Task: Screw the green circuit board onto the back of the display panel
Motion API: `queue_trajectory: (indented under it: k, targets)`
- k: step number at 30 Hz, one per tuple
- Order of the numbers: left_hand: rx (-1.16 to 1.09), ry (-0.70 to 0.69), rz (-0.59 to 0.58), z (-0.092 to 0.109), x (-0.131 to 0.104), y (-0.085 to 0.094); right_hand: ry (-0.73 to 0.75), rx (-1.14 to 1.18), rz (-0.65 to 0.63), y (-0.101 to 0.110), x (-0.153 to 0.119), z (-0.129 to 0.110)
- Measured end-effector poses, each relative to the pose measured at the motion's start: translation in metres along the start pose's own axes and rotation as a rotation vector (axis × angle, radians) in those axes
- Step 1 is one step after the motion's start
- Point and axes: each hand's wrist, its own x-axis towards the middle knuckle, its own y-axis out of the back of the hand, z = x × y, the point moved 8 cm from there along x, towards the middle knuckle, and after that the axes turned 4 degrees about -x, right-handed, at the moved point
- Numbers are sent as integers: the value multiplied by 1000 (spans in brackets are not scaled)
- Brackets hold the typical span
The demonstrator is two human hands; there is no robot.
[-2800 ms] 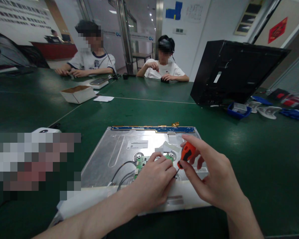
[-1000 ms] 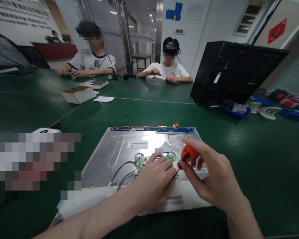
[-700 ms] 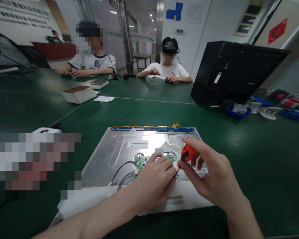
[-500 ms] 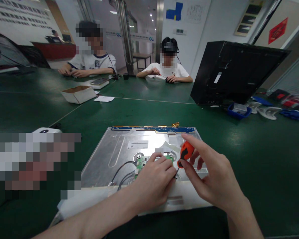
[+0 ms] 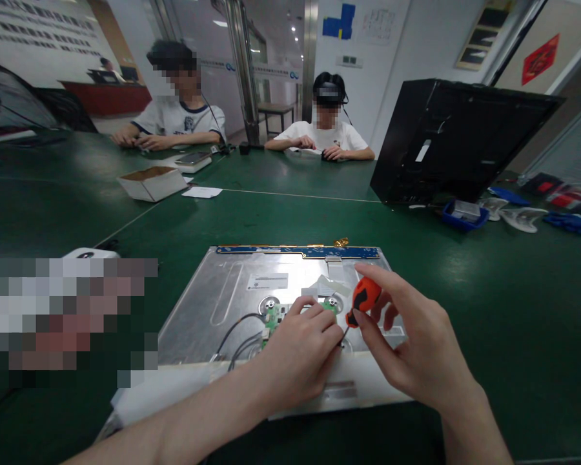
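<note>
A silver metal panel [image 5: 198, 316] lies before me, with a blue circuit strip [image 5: 271, 250] along its far edge and a green circuit board [image 5: 274, 314] near its middle. My right hand [image 5: 411, 342] grips an orange and black screwdriver [image 5: 366, 294] by the handle; its shaft slants down and left to my left hand's fingertips. Over the board rests my left hand [image 5: 303, 352], its fingers curled together near the screwdriver tip. What those fingers hold is hidden. Dark cables [image 5: 237, 332] run from the board's left side.
On the green table [image 5: 281, 219] stand an open box [image 5: 152, 184], a large black monitor casing [image 5: 445, 142] and a blue tray [image 5: 465, 216]. Two people sit across the table, their hands on small objects. A blurred pale item lies at left.
The screwdriver handle has shifted slightly right and tilted a little in my right hand. My left hand has stayed in place. Across the table, one person's hand has moved slightly.
</note>
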Motion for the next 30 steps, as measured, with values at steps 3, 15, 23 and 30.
queue_trajectory:
  k: [3,15,23,30]
  targets:
    - [-6,4,3,0,0,1,-3,-2,-4,-1,0,1]
    - [17,-3,22,1,-1,2,-2,-37,56,4,1,1]
    - [31,-18,29,1,-1,2,3,-51,57,5,1,1]
    - [21,-5,13,1,0,1,-14,-33,44,4,-1,0]
